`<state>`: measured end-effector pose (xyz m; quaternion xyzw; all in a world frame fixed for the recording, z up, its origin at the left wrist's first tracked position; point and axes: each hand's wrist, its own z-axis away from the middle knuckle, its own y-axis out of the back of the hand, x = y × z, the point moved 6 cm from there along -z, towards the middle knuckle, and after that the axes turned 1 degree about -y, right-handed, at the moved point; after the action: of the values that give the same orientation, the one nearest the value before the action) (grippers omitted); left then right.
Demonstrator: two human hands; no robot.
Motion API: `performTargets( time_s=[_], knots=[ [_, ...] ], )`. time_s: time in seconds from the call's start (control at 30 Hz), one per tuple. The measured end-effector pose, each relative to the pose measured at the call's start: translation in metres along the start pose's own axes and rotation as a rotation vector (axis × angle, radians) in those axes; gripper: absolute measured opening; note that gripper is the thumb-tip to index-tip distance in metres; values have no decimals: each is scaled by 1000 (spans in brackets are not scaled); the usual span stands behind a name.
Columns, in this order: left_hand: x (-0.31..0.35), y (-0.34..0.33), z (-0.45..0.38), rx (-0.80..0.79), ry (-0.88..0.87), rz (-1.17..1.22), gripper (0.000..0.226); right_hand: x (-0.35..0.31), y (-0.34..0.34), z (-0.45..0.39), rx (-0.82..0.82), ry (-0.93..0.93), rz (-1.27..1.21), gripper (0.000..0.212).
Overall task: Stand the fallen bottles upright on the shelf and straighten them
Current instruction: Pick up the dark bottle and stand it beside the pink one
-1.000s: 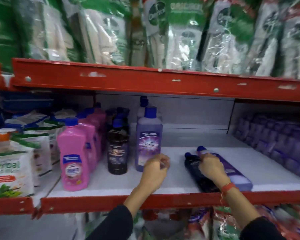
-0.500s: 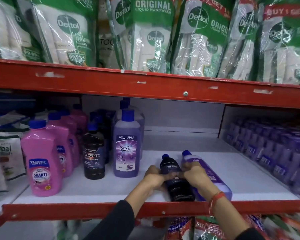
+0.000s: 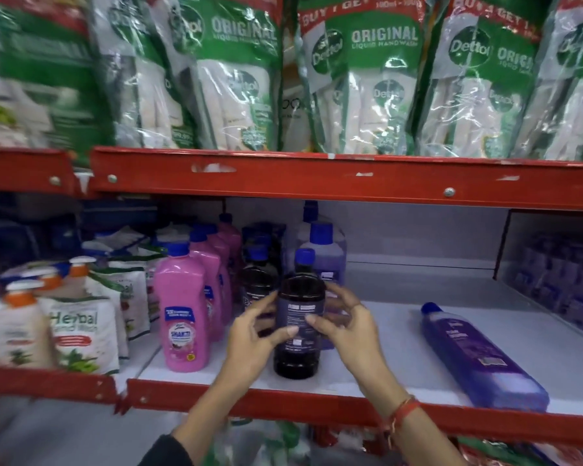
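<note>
A dark bottle [image 3: 299, 297] with a blue cap stands upright near the front of the white shelf [image 3: 384, 371]. My left hand [image 3: 249, 341] curls around its left side and my right hand [image 3: 347, 327] around its right side, fingertips on its label. A purple bottle [image 3: 478, 354] with a blue cap lies on its side to the right, cap pointing back. Behind the held bottle stand another dark bottle [image 3: 254, 284] and a purple bottle [image 3: 327, 253], both upright.
A row of pink bottles [image 3: 182, 311] stands at the left, with herbal handwash pouches [image 3: 81, 331] beyond. Purple bottles [image 3: 559, 280] fill the right bay. A red shelf beam [image 3: 317, 179] hangs overhead, with green handwash packs [image 3: 367, 79] above.
The dark bottle lay on its side beside the purple one; both hands have raised it upright and shifted it left. The purple bottle still lies flat.
</note>
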<state>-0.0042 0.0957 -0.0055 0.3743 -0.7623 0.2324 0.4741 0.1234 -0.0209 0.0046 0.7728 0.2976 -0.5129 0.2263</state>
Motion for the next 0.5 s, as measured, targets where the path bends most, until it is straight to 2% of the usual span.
performTargets(
  time_s=[0.13, 0.33, 0.43, 0.5],
  knots=[
    [-8, 46, 2, 84, -45, -23, 65, 4, -47, -2, -13, 80, 51, 57],
    [-29, 66, 8, 144, -27, -24, 60, 14, -70, 4, 10, 133, 85, 49],
    [-28, 65, 13, 138, 14, 10, 33, 19, -66, 11, 164, 184, 211, 34],
    [-32, 73, 14, 161, 38, 47, 22, 25, -70, 15, 176, 176, 283, 37]
  ],
)
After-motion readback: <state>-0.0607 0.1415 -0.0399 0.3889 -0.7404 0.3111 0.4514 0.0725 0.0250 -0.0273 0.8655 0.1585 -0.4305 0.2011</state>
